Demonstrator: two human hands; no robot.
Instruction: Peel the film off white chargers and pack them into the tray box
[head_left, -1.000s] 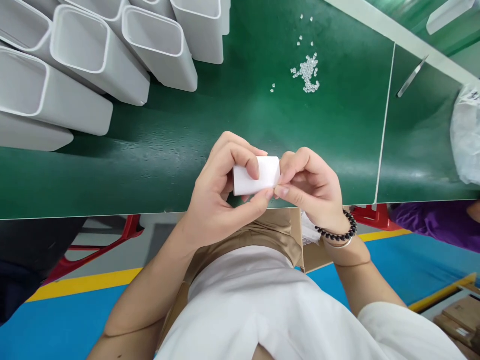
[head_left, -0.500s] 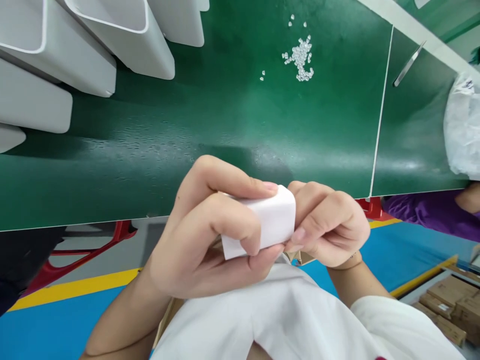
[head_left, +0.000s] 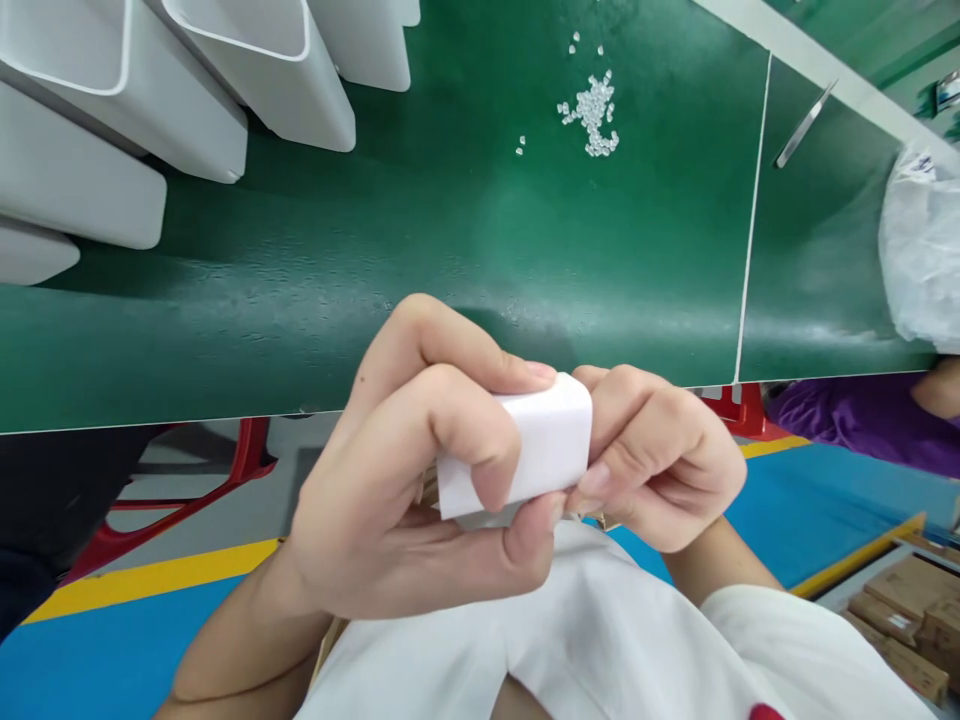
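My left hand (head_left: 420, 470) grips a small white plastic casing (head_left: 551, 435) with rounded corners, thumb below and fingers over its top and front. The casing is held in front of my body, just off the table's near edge. At its right end my right hand (head_left: 660, 455) has the thumb and forefinger pinched together, touching the lower right corner. Whatever lies between those fingertips is hidden. Beyond the hands, a loose pile of small clear pieces (head_left: 595, 110) lies on the green table (head_left: 465, 210), a few of them scattered apart.
Large white open-ended housings (head_left: 277, 90) lie along the table's left side. A pair of tweezers (head_left: 806, 125) rests past the white line, near a clear plastic bag (head_left: 922, 250). A person's purple clothing (head_left: 847, 420) shows at right. Red stools (head_left: 251, 450) and cardboard boxes (head_left: 900, 610) stand below.
My left thumb has slid down slightly from the casing's lower edge, leaving a gap there. Both hands stay at the same casing. The view has shifted a little.
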